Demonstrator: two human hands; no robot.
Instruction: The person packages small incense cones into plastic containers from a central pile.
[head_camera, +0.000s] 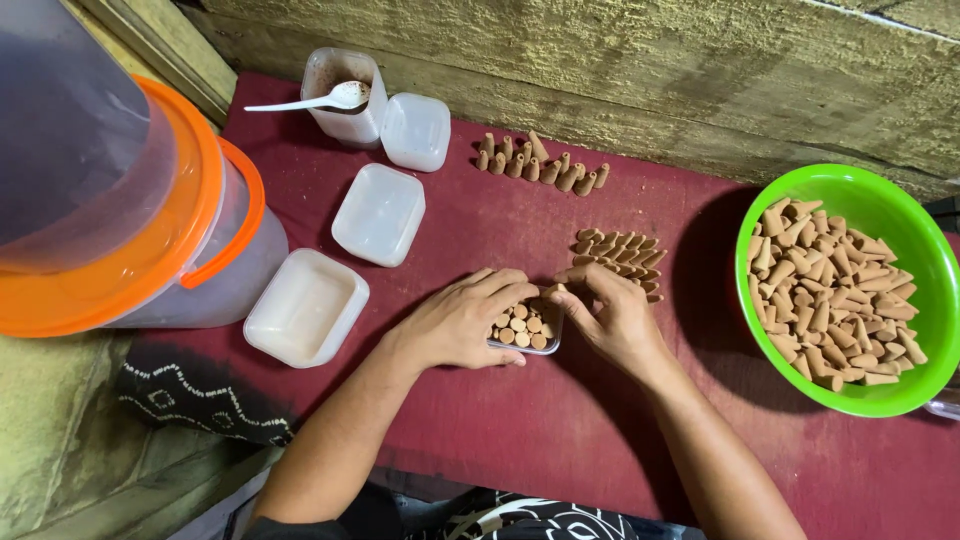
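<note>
The left hand (462, 322) is cupping a small clear box (528, 330) of upright brown cones at the red surface's (520, 430) centre; the right hand (612, 312) is pinching one cone (557, 289) over it. Three white square containers (379, 213) are lying far left; a green bowl (925, 250) of cones is sitting right.

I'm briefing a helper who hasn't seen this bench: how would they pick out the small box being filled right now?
On the dark red mat, left of the green bowl, find the left hand and right hand. Between them sits the small clear box. Unlike the closed white boxes, it shows brown cones packed upright.
</note>
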